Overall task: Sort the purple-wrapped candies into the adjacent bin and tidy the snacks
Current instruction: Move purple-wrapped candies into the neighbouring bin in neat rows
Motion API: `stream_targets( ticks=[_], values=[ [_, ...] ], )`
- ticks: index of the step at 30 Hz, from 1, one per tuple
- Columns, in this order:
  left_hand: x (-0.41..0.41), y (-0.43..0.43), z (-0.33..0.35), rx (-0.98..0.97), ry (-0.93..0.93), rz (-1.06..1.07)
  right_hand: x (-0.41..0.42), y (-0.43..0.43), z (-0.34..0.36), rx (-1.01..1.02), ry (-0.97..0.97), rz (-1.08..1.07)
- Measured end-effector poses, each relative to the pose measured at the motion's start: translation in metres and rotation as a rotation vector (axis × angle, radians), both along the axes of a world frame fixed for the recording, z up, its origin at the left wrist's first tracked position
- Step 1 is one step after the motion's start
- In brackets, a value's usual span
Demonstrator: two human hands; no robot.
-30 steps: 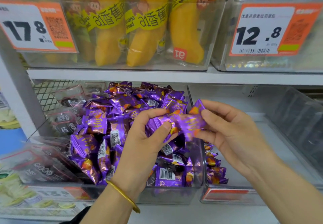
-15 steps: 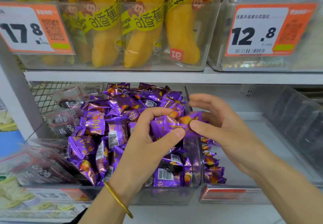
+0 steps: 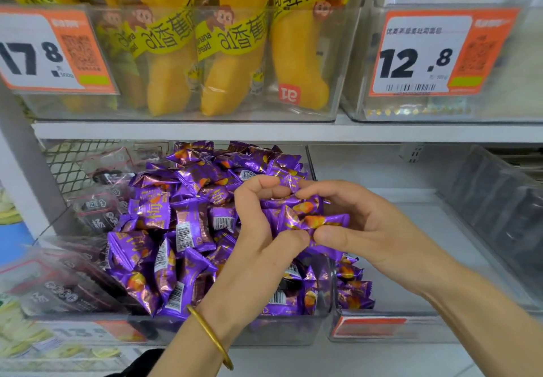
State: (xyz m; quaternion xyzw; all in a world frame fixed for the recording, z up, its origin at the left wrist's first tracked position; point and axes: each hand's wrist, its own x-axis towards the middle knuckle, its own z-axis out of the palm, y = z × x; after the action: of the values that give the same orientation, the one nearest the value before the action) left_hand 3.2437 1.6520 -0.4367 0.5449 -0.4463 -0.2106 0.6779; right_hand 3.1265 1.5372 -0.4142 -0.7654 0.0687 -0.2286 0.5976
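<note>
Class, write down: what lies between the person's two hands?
Several purple-wrapped candies, gripped by the left hand and right hand together, seen in the head view.

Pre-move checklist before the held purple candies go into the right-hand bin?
1. Grip: ok, left hand and right hand both pinch the bunch of purple foil-wrapped candies.
2. Bunch over target: not ok, it hangs about above the wall between the bins.
3. Room in the clear plastic right-hand bin: ok, mostly bare floor, few candies at its front left.
4. Stability of the heaped pile in the clear plastic left-hand bin: cannot tell; it rises above the rim.
5. Count held: cannot tell.
</note>
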Motion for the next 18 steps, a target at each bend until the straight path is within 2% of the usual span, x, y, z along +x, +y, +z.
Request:
stream_targets(
  ticks=[8,12,15,18],
  values=[
    [-0.008,-0.030,0.002,-0.132,0.026,0.052,-0.008,-0.009,0.002,0.063,-0.022,0.025],
    [-0.011,-0.031,-0.006,-0.012,-0.186,0.054,-0.014,-0.021,-0.005,0.106,-0.041,-0.022],
    [-0.015,-0.029,-0.007,0.039,-0.203,0.005,-0.019,-0.032,-0.010,0.141,-0.082,-0.040],
    [-0.017,-0.028,-0.009,0.055,-0.162,0.008,-0.037,-0.064,-0.012,0.191,-0.104,-0.168]
  ],
)
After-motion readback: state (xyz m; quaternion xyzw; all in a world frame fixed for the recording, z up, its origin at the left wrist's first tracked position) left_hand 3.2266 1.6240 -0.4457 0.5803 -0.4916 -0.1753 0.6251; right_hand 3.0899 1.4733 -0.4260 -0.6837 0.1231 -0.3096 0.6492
